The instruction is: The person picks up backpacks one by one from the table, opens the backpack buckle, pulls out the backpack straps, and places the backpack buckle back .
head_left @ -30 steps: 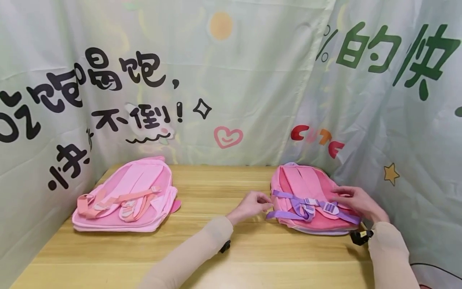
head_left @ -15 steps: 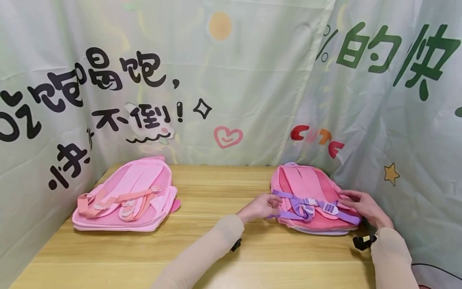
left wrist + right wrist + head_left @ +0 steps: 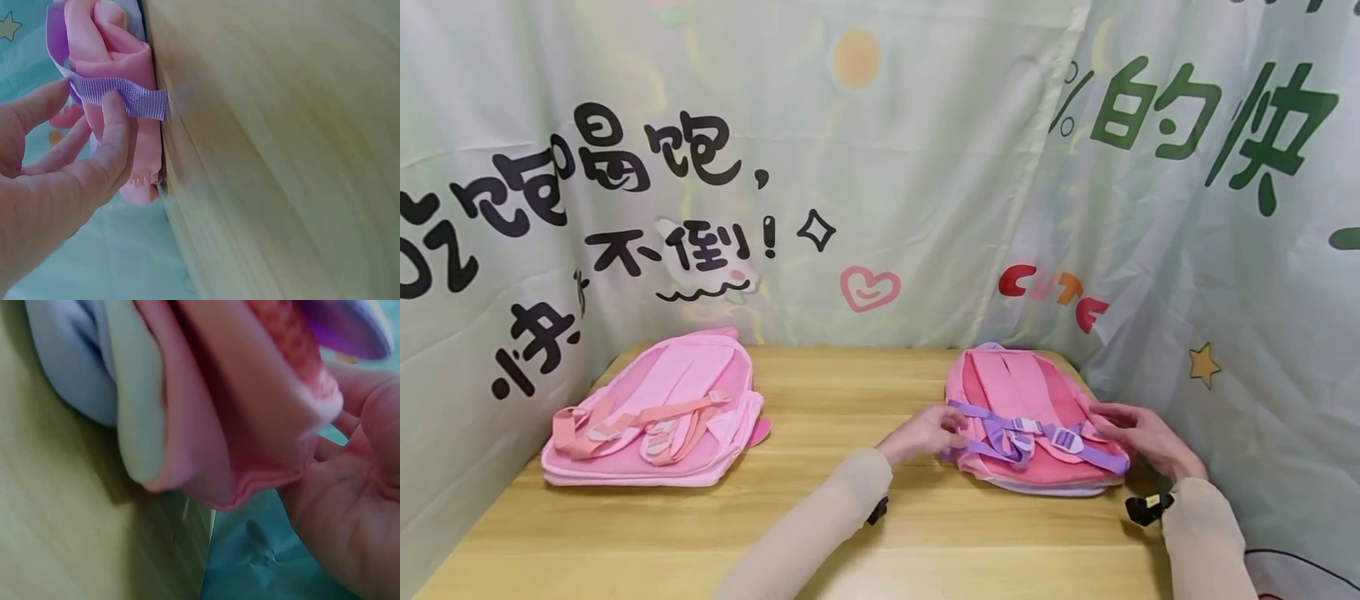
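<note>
A pink backpack with purple straps [image 3: 1007, 375] lies back panel up at the right of the table. At its left side, my left hand [image 3: 921, 433] has fingertips against a loose purple strap end [image 3: 144, 103]. In the left wrist view, the thumb and fingers are bent and spaced apart on the strap. My right hand [image 3: 1153, 442] rests along the bag's right edge with the fingers extended. The right wrist view shows that hand [image 3: 350, 481] beside the bag's pink side [image 3: 206, 425]; its fingertips are hidden behind the bag.
A lighter pink backpack with orange straps [image 3: 655, 408] lies at the left of the wooden table [image 3: 820, 517]. Printed cloth [image 3: 887, 167] encloses the back and both sides. A dark cable [image 3: 1300, 557] runs at the lower right.
My left hand has moved right to the purple strap end at the bag's side. My right hand has shifted slightly toward the bag's outer edge. The head view has turned slightly.
</note>
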A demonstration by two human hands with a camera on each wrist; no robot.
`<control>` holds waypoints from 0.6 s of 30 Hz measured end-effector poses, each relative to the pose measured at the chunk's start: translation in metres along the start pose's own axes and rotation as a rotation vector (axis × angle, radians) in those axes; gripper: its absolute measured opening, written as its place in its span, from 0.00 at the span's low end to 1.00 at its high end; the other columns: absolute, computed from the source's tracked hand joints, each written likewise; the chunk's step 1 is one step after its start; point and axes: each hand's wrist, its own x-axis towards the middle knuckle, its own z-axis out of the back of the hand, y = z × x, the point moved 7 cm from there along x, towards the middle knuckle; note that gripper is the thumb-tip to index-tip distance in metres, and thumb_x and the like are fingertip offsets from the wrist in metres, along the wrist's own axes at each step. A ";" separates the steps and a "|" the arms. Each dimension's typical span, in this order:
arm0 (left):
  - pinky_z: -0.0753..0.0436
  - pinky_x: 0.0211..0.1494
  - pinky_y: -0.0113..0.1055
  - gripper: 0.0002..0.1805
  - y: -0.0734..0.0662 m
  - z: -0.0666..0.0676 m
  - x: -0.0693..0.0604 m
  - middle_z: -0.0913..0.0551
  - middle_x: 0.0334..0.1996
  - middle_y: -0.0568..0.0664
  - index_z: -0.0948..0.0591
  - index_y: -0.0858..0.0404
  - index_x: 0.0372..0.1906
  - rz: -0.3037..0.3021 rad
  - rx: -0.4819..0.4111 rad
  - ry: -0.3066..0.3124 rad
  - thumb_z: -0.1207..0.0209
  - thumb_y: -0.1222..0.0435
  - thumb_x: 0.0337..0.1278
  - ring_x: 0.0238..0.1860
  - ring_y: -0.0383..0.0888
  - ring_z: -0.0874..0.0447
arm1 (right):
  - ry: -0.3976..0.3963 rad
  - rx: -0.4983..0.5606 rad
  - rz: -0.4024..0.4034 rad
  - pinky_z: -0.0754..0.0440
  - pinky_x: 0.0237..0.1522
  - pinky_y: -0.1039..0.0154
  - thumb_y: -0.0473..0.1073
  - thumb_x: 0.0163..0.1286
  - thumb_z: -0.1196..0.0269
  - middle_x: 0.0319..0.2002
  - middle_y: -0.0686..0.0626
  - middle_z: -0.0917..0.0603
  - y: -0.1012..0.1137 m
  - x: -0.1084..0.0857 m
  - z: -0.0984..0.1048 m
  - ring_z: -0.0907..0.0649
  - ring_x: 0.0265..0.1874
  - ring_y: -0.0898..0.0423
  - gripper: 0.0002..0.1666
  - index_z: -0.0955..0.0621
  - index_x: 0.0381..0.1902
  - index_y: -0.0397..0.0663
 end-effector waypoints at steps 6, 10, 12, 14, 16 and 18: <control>0.17 0.27 0.38 0.10 0.007 0.012 -0.008 0.21 0.32 0.47 0.21 0.64 0.41 0.044 0.011 0.002 0.33 0.67 0.56 0.23 0.42 0.22 | 0.058 0.073 -0.068 0.24 0.60 0.42 0.61 0.68 0.39 0.71 0.34 0.37 0.000 0.001 -0.011 0.31 0.65 0.40 0.45 0.39 0.74 0.45; 0.17 0.27 0.41 0.11 0.006 0.021 -0.014 0.21 0.33 0.48 0.21 0.65 0.42 0.045 0.001 0.013 0.34 0.66 0.57 0.22 0.43 0.23 | 0.072 0.097 -0.074 0.23 0.59 0.45 0.61 0.68 0.39 0.71 0.35 0.36 0.003 0.004 -0.014 0.30 0.64 0.42 0.43 0.36 0.73 0.48; 0.18 0.26 0.40 0.10 0.007 0.025 -0.016 0.21 0.33 0.48 0.21 0.65 0.41 0.043 0.011 0.014 0.34 0.66 0.57 0.21 0.42 0.24 | 0.087 0.098 -0.065 0.23 0.59 0.45 0.61 0.68 0.39 0.72 0.36 0.37 0.004 0.007 -0.016 0.31 0.65 0.42 0.42 0.35 0.73 0.48; 0.20 0.25 0.38 0.09 0.008 0.030 -0.018 0.21 0.31 0.47 0.22 0.65 0.39 0.034 0.023 0.010 0.34 0.66 0.57 0.20 0.42 0.25 | 0.099 0.095 -0.052 0.24 0.58 0.43 0.59 0.68 0.39 0.72 0.35 0.38 0.005 0.008 -0.019 0.33 0.66 0.40 0.41 0.35 0.73 0.48; 0.21 0.24 0.36 0.08 0.010 0.034 -0.020 0.21 0.28 0.47 0.22 0.64 0.37 0.035 0.034 0.008 0.34 0.66 0.57 0.19 0.42 0.24 | 0.110 0.085 -0.036 0.25 0.58 0.41 0.58 0.68 0.39 0.72 0.34 0.39 0.007 0.010 -0.023 0.34 0.66 0.39 0.40 0.34 0.72 0.47; 0.21 0.23 0.37 0.07 0.012 0.038 -0.023 0.21 0.25 0.47 0.21 0.63 0.35 0.039 0.041 0.003 0.34 0.66 0.57 0.19 0.42 0.24 | 0.111 0.076 -0.016 0.26 0.58 0.41 0.57 0.69 0.39 0.72 0.33 0.38 0.010 0.011 -0.026 0.33 0.66 0.38 0.40 0.34 0.72 0.45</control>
